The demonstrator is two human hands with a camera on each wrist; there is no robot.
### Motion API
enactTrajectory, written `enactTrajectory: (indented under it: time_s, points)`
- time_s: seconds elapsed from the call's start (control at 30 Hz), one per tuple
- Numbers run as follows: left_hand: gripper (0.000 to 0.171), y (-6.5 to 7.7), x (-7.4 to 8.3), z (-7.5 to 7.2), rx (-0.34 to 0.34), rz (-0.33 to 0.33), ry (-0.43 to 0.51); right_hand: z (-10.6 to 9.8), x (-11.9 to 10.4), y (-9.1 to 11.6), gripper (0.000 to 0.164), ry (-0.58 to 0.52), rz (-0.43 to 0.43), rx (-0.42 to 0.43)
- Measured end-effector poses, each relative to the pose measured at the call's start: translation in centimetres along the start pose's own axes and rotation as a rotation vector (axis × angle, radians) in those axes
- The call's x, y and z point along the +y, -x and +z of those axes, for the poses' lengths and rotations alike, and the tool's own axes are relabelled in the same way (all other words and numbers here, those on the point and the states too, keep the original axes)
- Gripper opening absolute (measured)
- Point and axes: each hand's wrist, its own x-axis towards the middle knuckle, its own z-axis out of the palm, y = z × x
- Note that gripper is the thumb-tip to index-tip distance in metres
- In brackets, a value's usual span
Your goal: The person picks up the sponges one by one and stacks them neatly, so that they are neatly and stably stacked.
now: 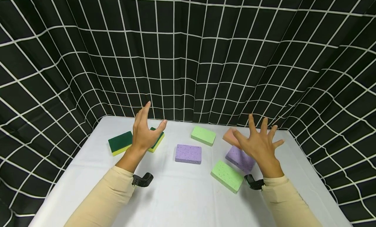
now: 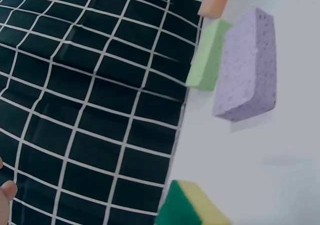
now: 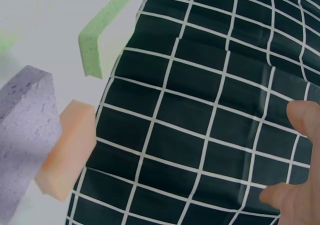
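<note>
My left hand (image 1: 144, 132) is raised above the table's left side, fingers extended and thumb apart, holding nothing. Below it lie two green-and-yellow scrub sponges, one (image 1: 121, 142) to its left and another (image 1: 157, 142) partly hidden behind the hand. My right hand (image 1: 259, 147) hovers on the right with its fingers spread wide, also holding nothing. Under and beside it are an orange sponge (image 1: 230, 137), a purple sponge (image 1: 241, 159) and a light green sponge (image 1: 227, 176). Between the hands sit another purple sponge (image 1: 188, 154) and a second light green sponge (image 1: 203, 136).
A white cloth (image 1: 182, 194) covers the table. Black curtains with a white grid (image 1: 179, 57) stand along the back and both sides. Each wrist carries a black camera mount, seen on the left wrist (image 1: 143, 180) and the right wrist (image 1: 254, 182).
</note>
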Motion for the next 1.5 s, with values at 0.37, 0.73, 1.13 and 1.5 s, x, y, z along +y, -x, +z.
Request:
enactTrajectory:
  time_s: [0.37, 0.73, 1.13, 1.5]
  points:
    - [0.075, 3.3, -0.8, 3.0, -0.038, -0.025, 0.149, 0.5, 0.3, 0.4, 0.096, 0.006, -0.010, 0.005]
    - [0.071, 6.3, -1.4, 5.4, -0.151, -0.224, 0.228, 1.3, 0.3, 0.9, 0.093, -0.002, -0.015, -0.003]
    - [0.074, 8.9, -2.7, 7.7, -0.301, -0.369, 0.280, 1.8, 0.2, 1.1, 0.093, -0.006, -0.021, -0.004]
    - [0.080, 10.5, -3.4, 8.7, -0.449, -0.496, 0.227, 2.2, 0.5, 1.6, 0.093, -0.023, -0.019, -0.027]
